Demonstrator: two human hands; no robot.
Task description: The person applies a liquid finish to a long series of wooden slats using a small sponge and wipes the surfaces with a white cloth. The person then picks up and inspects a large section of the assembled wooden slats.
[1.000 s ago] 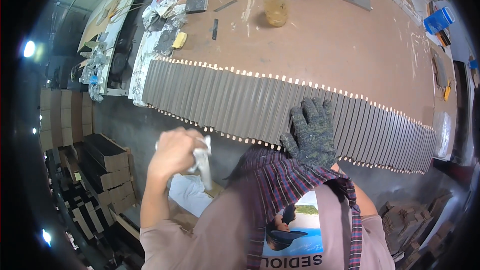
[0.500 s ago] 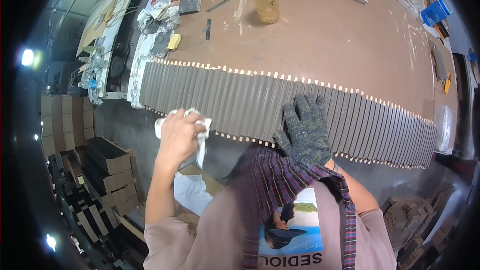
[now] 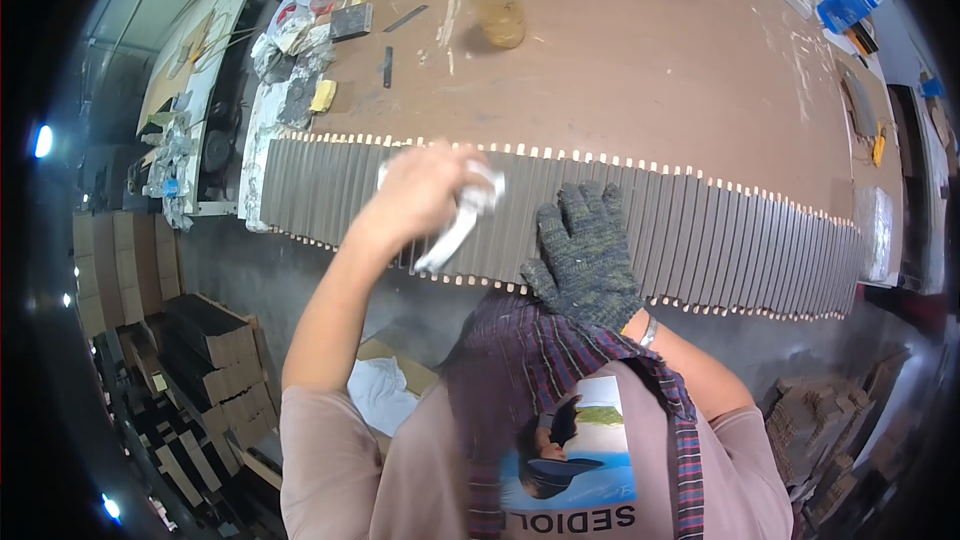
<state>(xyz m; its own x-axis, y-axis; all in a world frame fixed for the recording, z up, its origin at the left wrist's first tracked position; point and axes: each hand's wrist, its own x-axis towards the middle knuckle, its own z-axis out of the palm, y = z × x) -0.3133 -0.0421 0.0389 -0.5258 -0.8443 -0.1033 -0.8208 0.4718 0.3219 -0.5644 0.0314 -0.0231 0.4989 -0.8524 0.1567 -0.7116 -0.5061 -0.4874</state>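
A long row of narrow grey-brown slats (image 3: 720,235) with pale pegs at both ends lies side by side along the table's near edge. Over the left-middle part of this row is my bare left hand (image 3: 425,190), somewhat blurred. Its fingers are closed on a white cloth (image 3: 458,238), whose loose end hangs down across the slats. My right hand (image 3: 588,255), in a dark grey knitted glove, rests flat on the middle of the row with fingers stretched out. Part of the slats is hidden beneath both hands.
On the brown table (image 3: 620,70) stands a jar of yellowish liquid (image 3: 497,15) with a white lid. A yellow block (image 3: 323,96) lies near the left edge, and a blue container (image 3: 848,3) at the far right. Stacked boards (image 3: 225,350) stand at lower left.
My left hand has moved right and away from me with the cloth, from the row's near edge onto the slats. The right hand keeps its place on the row. The view has shifted slightly.
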